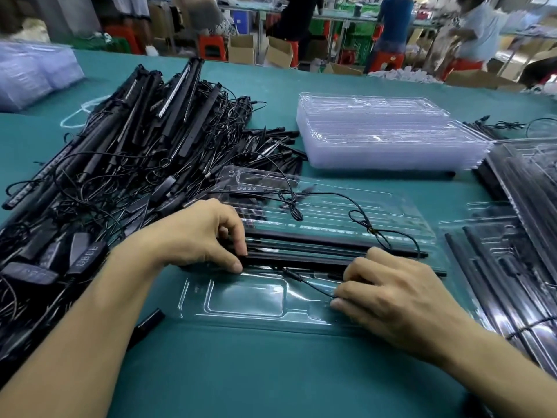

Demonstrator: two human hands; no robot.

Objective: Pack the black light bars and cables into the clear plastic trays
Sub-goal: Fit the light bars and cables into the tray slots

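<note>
— What lies at the desk's (pixel 271 372) left edge?
— A pile (pixel 120 152) of black bars and tangled cables, spreading from that edge toward the middle.
— And the left hand (pixel 199 233)?
— Just right of the pile. Its thumb and curled fingers pinch the left end of the bars (pixel 316 251).
— Where are those bars?
— Side by side along the open tray (pixel 247 300), which lies flat at the middle of the desk, near the front edge.
— Anything else in the tray?
— A thin cable (pixel 304 283) runs from the bars down to the right hand (pixel 401 300).
— How is that hand?
— Fingers bent. Thumb and forefinger pinch the cable, and the other fingertips rest on the bars' right part.
— Further right?
— A stack (pixel 391 137) of empty trays toward the back, and packed trays (pixel 527 206) along the right edge.
</note>
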